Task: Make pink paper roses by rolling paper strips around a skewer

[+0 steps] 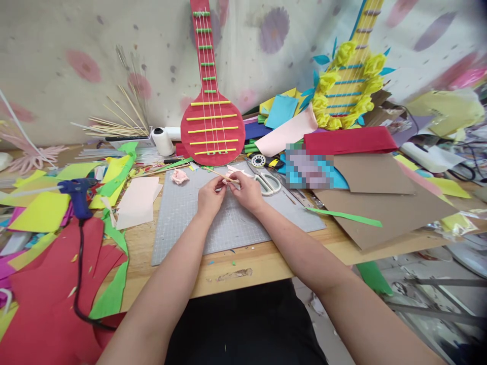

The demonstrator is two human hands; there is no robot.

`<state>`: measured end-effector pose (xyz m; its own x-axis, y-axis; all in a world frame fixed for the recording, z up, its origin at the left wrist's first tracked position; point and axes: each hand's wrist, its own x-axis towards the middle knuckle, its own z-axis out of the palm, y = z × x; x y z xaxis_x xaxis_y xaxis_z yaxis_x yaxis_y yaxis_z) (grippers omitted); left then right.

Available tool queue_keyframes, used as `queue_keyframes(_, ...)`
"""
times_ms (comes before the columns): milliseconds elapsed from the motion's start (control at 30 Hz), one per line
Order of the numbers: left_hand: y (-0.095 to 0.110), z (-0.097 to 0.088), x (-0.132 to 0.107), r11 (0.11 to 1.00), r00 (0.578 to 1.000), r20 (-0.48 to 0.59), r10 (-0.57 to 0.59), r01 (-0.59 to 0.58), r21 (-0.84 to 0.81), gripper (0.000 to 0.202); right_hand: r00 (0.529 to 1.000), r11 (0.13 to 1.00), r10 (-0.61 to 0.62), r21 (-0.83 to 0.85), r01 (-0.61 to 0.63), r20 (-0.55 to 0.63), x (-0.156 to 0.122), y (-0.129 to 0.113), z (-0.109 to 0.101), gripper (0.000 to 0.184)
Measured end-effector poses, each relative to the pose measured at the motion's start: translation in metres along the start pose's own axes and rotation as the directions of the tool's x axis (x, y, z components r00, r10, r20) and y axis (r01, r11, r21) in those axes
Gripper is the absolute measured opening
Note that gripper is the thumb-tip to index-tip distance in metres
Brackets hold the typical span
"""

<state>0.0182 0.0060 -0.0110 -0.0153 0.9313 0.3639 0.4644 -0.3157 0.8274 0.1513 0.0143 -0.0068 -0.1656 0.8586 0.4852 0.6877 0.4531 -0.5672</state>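
Above the grey cutting mat (228,237), my left hand (210,196) and my right hand (247,191) meet with fingers pinched together. A thin wooden stick (213,173) runs slantwise between the fingertips, with a bit of pale pink paper at its lower end, partly hidden by my fingers. My right hand grips the stick, and my left fingertips close on the paper beside it. A crumpled pink paper rose (179,176) lies at the mat's upper left. White-handled scissors (271,184) rest just right of my right hand.
A blue glue gun (79,195) stands at left among coloured paper scraps, its cord hanging down. Pale pink sheets (139,203) lie beside the mat. A red paper lute (213,121) leans behind; brown cardboard (384,213) and a green strip (346,217) lie right.
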Motion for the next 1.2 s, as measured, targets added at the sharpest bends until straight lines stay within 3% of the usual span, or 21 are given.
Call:
queue_keyframes(467,0.003,-0.001,0.0,0.989,0.998,-0.057,-0.004,0.012,0.149,0.025,1.0,0.999,0.011,-0.036,-0.011,-0.014,-0.002,-0.008,0.004,0.016)
queue_keyframes(633,0.001,-0.003,0.001,0.968,0.995,-0.078,0.067,-0.046,0.247,0.025,0.998,0.998,0.054,-0.028,-0.055,-0.027,-0.002,-0.008,0.002,0.018)
queue_keyframes(933,-0.002,-0.018,0.002,0.925,0.966,0.085,0.242,-0.257,0.28,0.024,0.997,0.992,0.062,0.104,-0.066,0.047,0.0,0.005,-0.006,0.021)
queue_keyframes(1200,0.001,-0.015,0.0,0.93,0.972,0.108,0.211,-0.233,0.283,0.032,0.998,0.991,0.032,0.131,-0.039,0.054,-0.001,0.005,-0.004,0.022)
